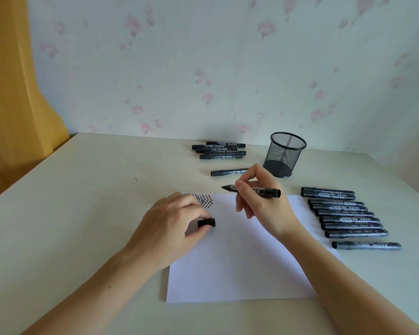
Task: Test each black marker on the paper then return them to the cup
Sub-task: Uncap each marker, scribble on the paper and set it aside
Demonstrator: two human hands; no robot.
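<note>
Lying flat on the pale matte table (pixel 82 213), the white paper (pixel 240 262) carries a cluster of black zigzag strokes (pixel 205 201) near its far left corner. The left hand (pixel 172 226) rests on the sheet, its fingertips pinching a short black cap (pixel 206 222). The right hand (pixel 259 201) grips an uncapped black marker (pixel 264 190), a slim cylinder with white lettering, tip pointing left just beyond the paper's far edge. A row of capped markers (pixel 348 216) lies right of the sheet. Farther back one single marker (pixel 228 172) lies alone, then a black wire-mesh cup (pixel 284 154) stands upright, with a small pile of markers (pixel 219 150) to its left near the floral wallpaper (pixel 203 56).
</note>
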